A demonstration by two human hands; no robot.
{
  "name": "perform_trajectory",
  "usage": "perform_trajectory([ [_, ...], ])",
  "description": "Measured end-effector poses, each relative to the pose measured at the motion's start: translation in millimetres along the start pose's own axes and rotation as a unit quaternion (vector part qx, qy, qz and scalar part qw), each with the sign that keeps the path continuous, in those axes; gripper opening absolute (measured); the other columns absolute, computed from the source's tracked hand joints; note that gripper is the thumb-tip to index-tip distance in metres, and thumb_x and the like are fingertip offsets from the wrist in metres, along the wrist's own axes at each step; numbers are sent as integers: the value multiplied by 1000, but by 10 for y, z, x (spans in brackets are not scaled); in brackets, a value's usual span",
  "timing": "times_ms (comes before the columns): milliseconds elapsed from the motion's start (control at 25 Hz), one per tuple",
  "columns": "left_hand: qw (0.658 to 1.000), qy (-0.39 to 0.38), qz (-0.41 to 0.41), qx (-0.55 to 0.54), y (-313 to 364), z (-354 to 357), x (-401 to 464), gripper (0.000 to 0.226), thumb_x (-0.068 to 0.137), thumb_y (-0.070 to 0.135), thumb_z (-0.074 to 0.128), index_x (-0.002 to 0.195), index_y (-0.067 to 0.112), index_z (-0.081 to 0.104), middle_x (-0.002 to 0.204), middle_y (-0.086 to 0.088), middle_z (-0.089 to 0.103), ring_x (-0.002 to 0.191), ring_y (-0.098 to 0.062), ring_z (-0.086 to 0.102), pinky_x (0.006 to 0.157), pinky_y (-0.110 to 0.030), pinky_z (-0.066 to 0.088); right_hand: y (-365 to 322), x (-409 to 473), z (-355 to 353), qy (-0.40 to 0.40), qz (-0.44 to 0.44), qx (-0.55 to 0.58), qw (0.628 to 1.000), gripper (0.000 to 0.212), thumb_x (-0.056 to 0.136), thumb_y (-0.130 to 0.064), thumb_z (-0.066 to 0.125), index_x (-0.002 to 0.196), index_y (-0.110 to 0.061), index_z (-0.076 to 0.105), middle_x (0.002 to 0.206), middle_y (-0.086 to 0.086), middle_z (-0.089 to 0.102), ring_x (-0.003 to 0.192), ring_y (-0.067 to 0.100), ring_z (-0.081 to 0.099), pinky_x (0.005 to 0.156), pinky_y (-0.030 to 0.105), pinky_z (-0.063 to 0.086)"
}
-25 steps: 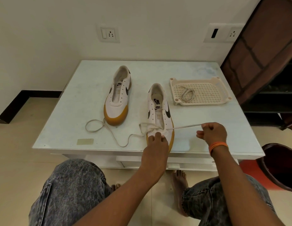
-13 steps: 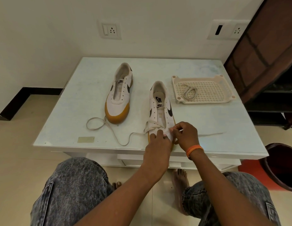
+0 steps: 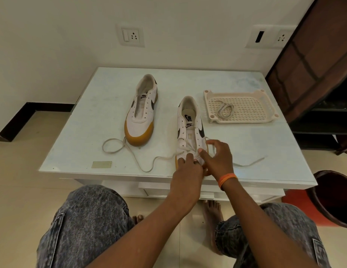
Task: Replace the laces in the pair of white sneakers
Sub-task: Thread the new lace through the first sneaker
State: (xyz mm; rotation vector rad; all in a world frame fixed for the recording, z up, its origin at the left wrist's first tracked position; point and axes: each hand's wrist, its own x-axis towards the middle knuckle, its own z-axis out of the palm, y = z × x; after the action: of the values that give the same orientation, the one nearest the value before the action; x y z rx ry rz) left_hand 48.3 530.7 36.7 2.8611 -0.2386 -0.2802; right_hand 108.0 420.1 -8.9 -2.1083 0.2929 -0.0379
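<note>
Both hands work at the toe of the near white gum-soled sneaker on the pale glass-topped desk. The left hand holds the toe in its grip; the right hand pinches the beige flat lace there.

A home, it seems: a low white table on a tiled floor, painted walls with wall sockets beyond the right hand, a dark fabric wardrobe to its right, and bare feet below it.
</note>
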Motion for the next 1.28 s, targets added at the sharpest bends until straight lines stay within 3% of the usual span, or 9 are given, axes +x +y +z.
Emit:
perform_trajectory([
  [80,1000,1,-4,-5,3,4,3,47,94,19,61,139,11,46,142,-11,37,129,-27,36,93,-34,48,-19,-32,61,10,-20,-33,999,42,86,-25,69,125,-15,56,132,7,46,108,5,42,85,7,26],
  [160,1000,-3,-4,-4,3,2,14,48,95,20,60,140,11,44,143,-12,35,130,-28,35,95,-35,48,0,-38,73,16,-23,-45,999,35,87,-22,68,120,-12,59,132,8,44,106,3,38,82,4,23],
  [320,1000,-9,-12,3,15,-14,34,55,92,16,64,142,11,42,147,-12,32,135,-30,31,98,-36,47,-22,-14,62,23,14,-46,999,15,85,-21,72,90,-8,66,118,9,45,99,9,43,84,15,30],
  [480,1000,-6,-7,9,13,-24,5,59,89,11,68,141,9,41,145,-13,34,132,-29,34,96,-36,48,-21,63,-57,-41,-72,-86,993,7,85,-15,71,88,-13,65,105,2,49,95,15,53,82,32,49],
  [680,1000,-12,-7,13,5,-48,4,58,88,10,68,140,6,43,145,-12,34,132,-29,34,97,-36,48,44,100,-133,-54,-270,-302,913,8,86,-6,68,89,-11,64,98,5,55,64,21,57,56,31,49],
  [800,1000,-16,-10,7,-11,-48,4,52,86,5,69,134,4,49,144,-11,34,130,-28,36,94,-35,50,107,79,-159,37,-275,-369,887,23,76,7,70,86,-8,57,92,11,55,40,21,36,39,25,31],
  [960,1000,-29,-9,1,-42,-54,26,45,81,-5,67,123,3,53,144,-11,32,128,-29,36,89,-35,51,176,170,-417,160,-93,-233,955,6,93,-4,52,93,-10,51,93,11,57,67,35,58,57,37,42],
  [1160,1000,-19,-18,-4,-20,-41,42,44,89,7,66,131,3,51,146,-12,33,132,-30,35,95,-36,50,49,59,-251,-20,-22,37,999,31,88,-11,57,118,-19,58,120,-1,52,68,21,68,52,45,58],
  [1280,1000,-11,-15,-8,-10,-24,53,47,93,19,63,136,8,49,145,-12,36,133,-31,35,97,-38,49,-54,-15,-58,6,-88,7,996,47,90,-26,63,135,-20,50,135,-1,42,108,9,54,90,38,52],
])
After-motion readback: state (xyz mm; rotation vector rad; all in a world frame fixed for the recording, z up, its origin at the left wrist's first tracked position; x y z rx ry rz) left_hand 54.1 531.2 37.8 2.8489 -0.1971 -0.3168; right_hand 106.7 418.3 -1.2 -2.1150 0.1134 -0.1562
